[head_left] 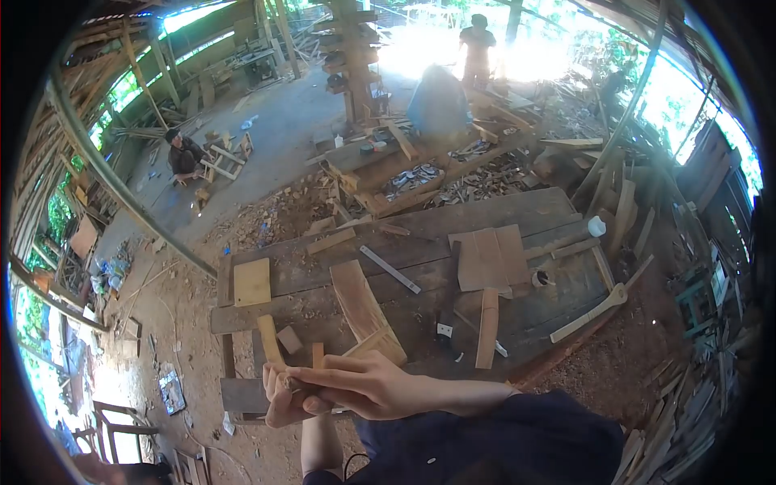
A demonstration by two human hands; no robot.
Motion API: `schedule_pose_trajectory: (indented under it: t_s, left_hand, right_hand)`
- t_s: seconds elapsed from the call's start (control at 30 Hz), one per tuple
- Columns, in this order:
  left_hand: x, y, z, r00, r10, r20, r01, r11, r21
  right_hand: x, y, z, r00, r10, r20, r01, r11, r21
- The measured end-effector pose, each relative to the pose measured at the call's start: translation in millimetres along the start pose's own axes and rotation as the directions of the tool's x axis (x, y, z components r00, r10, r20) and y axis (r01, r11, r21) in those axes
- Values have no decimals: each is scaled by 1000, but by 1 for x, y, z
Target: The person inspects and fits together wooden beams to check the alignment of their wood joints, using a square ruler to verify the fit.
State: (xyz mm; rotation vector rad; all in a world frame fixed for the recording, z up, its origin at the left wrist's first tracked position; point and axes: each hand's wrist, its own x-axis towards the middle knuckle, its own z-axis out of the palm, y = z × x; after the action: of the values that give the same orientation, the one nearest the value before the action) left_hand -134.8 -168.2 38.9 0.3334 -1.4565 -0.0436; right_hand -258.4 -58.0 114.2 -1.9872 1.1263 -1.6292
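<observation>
Wood strip (270, 339) is extending beyond our hands at the near left edge of the workbench (501, 214). We are curling the left hand (284, 402) and laying the right hand (370, 386) against it, fingers extended. Overlapping fingers are hiding any pinched part. Wide board (361, 303) is lying unjoined beyond; we are seeing no finished assembly, and remaining work is not showing.

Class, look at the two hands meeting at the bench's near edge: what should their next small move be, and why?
Probably ease the right hand back slightly, leaving the left hand in place: the right fingers reach across the left hand, hiding whatever lies between them, so its position cannot be checked.
</observation>
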Motion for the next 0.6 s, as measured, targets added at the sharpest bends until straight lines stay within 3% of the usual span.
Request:
schedule_pose_trajectory:
  t_s: [0.03,0.17,0.23,0.27,0.33,0.37,0.47,0.6]
  left_hand:
    - [-1,-2,-6,991,-26,133,34,998,-59]
    - [6,6,6,985,-69,156,78,996,-51]
    - [-20,-6,18,955,-59,-289,47,998,-48]
    - [-16,-4,19,954,-51,-296,48,999,-18]
    - [1,1,16,987,-50,-151,35,995,-96]
    - [14,0,0,998,19,55,-13,992,-123]
    - [20,6,9,992,66,-105,-73,995,-71]
    - [18,9,7,994,48,-96,-53,997,-54]
  right_hand:
    - [0,0,0,1000,0,-1,0,1000,0]
    - [-1,5,1,1000,-11,-22,12,1000,19]
    - [-4,11,3,1000,-18,-10,18,999,40]
    - [-6,15,2,1000,29,-6,-28,999,32]
    - [-12,26,3,997,63,33,-65,997,51]
    - [-18,32,5,995,100,24,-101,994,40]
    - [-35,49,11,987,161,25,-161,987,2]
    - [-36,42,12,977,209,-27,-210,977,-21]
